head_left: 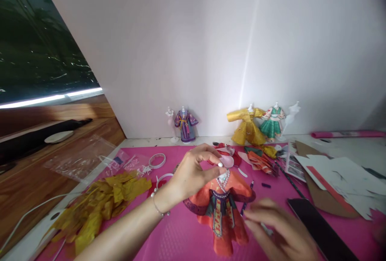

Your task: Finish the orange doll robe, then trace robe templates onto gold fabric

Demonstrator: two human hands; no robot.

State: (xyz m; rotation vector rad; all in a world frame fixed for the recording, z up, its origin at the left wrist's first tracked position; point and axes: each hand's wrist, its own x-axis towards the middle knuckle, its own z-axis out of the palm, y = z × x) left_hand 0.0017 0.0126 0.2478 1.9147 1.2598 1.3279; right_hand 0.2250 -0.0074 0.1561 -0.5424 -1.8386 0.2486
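My left hand (193, 172), with a beaded bracelet at the wrist, pinches the neck of a small white doll mannequin (223, 177) between thumb and index finger. The mannequin stands upright in a miniature orange robe (230, 229) with wide sleeves, a dark waistband, hanging panels and strings of tiny beads at the collar. My right hand (277, 229) is beside the robe's right sleeve, apart from it and blurred by motion. Its thumb and index finger point toward the robe, and a small whitish spot shows between them. Whether it holds anything is unclear.
Yellow fabric (102, 200) lies left, near a tape roll (157, 160) and a plastic bag (87, 158). Several dressed mannequins, one in a purple robe (186, 126), line the wall. Fabric scraps (262, 162) lie behind. A black phone (319, 229) and cut paper (346, 172) are right.
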